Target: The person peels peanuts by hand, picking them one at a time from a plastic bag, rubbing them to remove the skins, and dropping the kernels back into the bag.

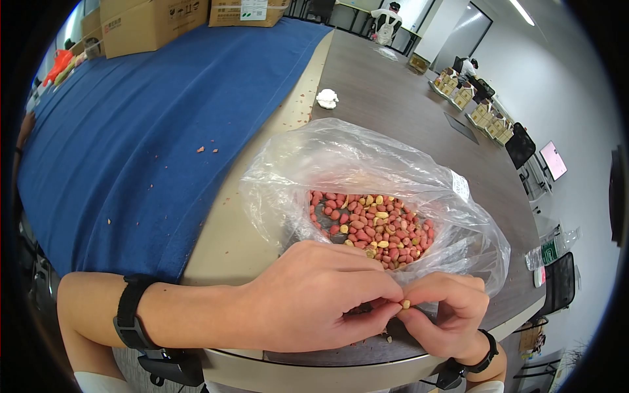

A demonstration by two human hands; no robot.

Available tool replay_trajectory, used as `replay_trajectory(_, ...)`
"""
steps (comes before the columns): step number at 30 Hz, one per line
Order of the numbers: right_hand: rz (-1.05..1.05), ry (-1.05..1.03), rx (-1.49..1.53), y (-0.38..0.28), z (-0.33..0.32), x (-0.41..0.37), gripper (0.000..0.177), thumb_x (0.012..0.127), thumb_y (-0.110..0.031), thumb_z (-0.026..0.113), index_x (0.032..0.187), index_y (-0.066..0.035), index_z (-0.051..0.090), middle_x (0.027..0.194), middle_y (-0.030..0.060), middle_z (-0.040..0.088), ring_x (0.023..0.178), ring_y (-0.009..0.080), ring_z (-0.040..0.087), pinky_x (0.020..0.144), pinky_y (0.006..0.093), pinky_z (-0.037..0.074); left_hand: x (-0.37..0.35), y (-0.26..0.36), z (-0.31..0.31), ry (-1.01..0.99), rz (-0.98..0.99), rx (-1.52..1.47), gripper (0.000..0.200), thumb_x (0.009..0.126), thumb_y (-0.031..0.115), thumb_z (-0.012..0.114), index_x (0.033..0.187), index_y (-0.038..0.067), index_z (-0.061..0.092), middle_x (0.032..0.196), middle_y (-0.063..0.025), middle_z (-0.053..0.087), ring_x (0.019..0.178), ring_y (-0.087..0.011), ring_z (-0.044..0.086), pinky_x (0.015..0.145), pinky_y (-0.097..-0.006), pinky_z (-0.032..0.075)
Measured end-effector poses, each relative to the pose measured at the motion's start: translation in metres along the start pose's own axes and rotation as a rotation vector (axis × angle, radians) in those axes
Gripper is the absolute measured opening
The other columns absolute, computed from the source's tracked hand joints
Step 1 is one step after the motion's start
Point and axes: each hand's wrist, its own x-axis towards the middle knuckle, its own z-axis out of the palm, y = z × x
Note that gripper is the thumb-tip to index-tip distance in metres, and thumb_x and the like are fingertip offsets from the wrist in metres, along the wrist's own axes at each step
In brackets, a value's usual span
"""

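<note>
A small pale peanut [405,304] sits between the fingertips of both hands, close to the table's near edge. My left hand [321,298] is closed in a pinch at its left side. From the right, my right hand [449,308] pinches it between thumb and index finger. Just beyond the hands lies an open clear plastic bag [367,154]. Inside it are many peanuts [373,226], mostly in red skins, with some pale ones among them. Bits of peanut skin lie on the table under my fingers.
A blue cloth [144,137] covers the left side, with cardboard boxes [154,26] at its far end. A crumpled white tissue [327,99] lies beyond the bag. At the right are a plastic bottle [550,250] and black chairs [559,281]. Two people sit farther back.
</note>
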Motion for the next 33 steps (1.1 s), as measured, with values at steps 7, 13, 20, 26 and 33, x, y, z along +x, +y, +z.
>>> replay_trajectory(7,-0.005,-0.059,-0.107,-0.005,-0.001,0.004,0.016,0.07,0.005,0.074,0.085,0.001,0.071,0.074,0.01,0.071,0.061,0.0188,0.069,0.056,0.026,0.052,-0.001,0.001,-0.001,-0.014,0.005,0.079,0.019,0.073,0.001,0.08,0.09,0.003,0.071,0.079,-0.0077,0.069,0.064,-0.0239,0.065,0.056,-0.0325,0.053)
replay_trajectory(13,-0.045,-0.083,-0.199,-0.007,0.0,0.006,0.016,0.065,0.003,0.071,0.081,0.002,0.069,0.071,0.0112,0.069,0.059,0.022,0.068,0.056,0.0275,0.052,-0.001,0.002,-0.001,-0.027,0.0,0.123,0.017,0.072,0.002,0.08,0.086,0.003,0.07,0.079,-0.0076,0.069,0.064,-0.0243,0.066,0.057,-0.0331,0.054)
replay_trajectory(20,-0.036,-0.076,-0.292,-0.013,0.003,0.005,0.018,0.063,0.002,0.071,0.081,0.0,0.069,0.068,0.0099,0.066,0.055,0.0237,0.065,0.052,0.0294,0.05,-0.002,0.003,-0.004,-0.073,0.099,0.225,0.019,0.072,0.005,0.08,0.089,0.005,0.072,0.079,-0.0036,0.068,0.064,-0.0197,0.063,0.054,-0.0303,0.053)
replay_trajectory(26,-0.082,-0.078,-0.349,-0.013,0.006,0.002,0.019,0.061,0.001,0.071,0.08,-0.002,0.069,0.069,0.009,0.065,0.053,0.0244,0.063,0.05,0.0305,0.049,-0.003,0.008,-0.004,-0.111,0.141,0.356,0.017,0.073,0.009,0.078,0.088,0.008,0.072,0.077,0.0004,0.065,0.064,-0.0144,0.06,0.051,-0.0262,0.05)
replay_trajectory(33,0.02,-0.14,-0.273,-0.018,0.003,0.005,0.015,0.063,0.001,0.071,0.078,-0.001,0.069,0.066,0.0096,0.065,0.052,0.023,0.063,0.049,0.0287,0.048,-0.003,0.007,-0.004,-0.13,0.144,0.39,0.017,0.073,0.01,0.077,0.089,0.009,0.071,0.078,0.0012,0.064,0.064,-0.0139,0.059,0.051,-0.0257,0.05)
